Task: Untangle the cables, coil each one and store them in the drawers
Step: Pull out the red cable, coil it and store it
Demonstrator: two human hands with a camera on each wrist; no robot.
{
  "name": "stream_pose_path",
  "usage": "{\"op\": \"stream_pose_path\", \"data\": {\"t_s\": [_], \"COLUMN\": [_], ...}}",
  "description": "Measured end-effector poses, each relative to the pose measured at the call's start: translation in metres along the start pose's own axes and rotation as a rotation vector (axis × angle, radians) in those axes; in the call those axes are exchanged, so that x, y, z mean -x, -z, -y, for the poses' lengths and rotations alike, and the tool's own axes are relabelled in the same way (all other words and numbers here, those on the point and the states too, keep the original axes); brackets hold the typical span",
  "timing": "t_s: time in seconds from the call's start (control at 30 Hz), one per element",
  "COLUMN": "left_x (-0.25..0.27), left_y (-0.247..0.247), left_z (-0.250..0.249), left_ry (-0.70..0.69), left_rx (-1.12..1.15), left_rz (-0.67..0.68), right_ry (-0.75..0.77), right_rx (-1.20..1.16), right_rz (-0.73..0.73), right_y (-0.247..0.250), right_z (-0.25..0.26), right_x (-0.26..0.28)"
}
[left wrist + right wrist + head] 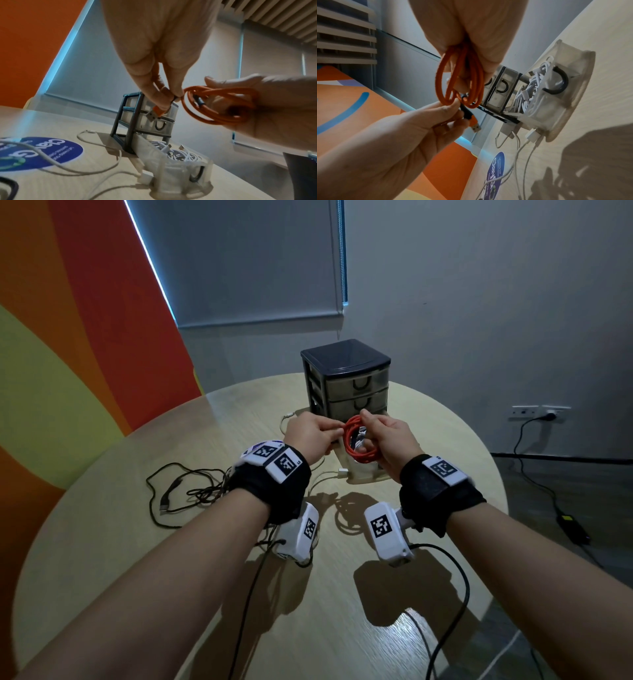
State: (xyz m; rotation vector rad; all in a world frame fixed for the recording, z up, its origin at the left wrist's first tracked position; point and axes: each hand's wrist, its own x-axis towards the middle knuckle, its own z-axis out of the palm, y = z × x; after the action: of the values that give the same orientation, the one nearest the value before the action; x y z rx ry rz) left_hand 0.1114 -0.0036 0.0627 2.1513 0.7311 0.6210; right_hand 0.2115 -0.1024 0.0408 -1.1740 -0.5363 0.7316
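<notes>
My right hand (383,436) grips an orange cable (356,445) wound into a coil (460,81) and holds it above the pulled-out bottom drawer (171,162). With my left hand (313,434) I pinch the cable's free end just behind its orange USB plug (155,113) (473,124). The dark-framed drawer unit (346,371) stands at the back of the round table (137,542). In the bottom drawer lie coiled white cables (532,92). The two upper drawers (356,392) are closed.
A tangle of black cables (191,491) lies on the table to my left. Loose white cables (72,169) trail from the drawer's front across the tabletop. A blue round sticker (51,150) sits on the table's left part. A power brick (575,529) lies on the floor at right.
</notes>
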Motion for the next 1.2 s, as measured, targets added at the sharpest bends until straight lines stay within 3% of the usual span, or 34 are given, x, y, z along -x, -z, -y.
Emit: {"op": "stream_pose_path", "data": {"t_s": [0.13, 0.3, 0.43, 0.53, 0.77, 1.2], "left_x": [-0.001, -0.005, -0.001, 0.005, 0.013, 0.015], "left_y": [-0.009, -0.008, 0.001, 0.005, -0.009, -0.023], "left_z": [-0.002, -0.014, -0.015, -0.014, -0.023, -0.025], "left_ry": [0.1, 0.297, 0.302, 0.224, 0.16, 0.157], "left_rx": [-0.109, 0.243, 0.192, 0.056, -0.058, 0.0], "left_rz": [0.027, 0.177, 0.284, 0.378, 0.329, 0.18], "right_ry": [0.04, 0.123, 0.142, 0.11, 0.092, 0.085], "right_rx": [0.074, 0.257, 0.305, 0.249, 0.174, 0.278], "right_rz": [-0.011, -0.075, -0.066, -0.024, -0.032, -0.007], "right_y": [-0.006, -0.01, -0.005, -0.002, 0.004, 0.009], "right_z": [-0.006, -0.009, -0.005, -0.003, -0.001, -0.007], "right_x": [0.0, 0.0, 0.002, 0.004, 0.005, 0.001]}}
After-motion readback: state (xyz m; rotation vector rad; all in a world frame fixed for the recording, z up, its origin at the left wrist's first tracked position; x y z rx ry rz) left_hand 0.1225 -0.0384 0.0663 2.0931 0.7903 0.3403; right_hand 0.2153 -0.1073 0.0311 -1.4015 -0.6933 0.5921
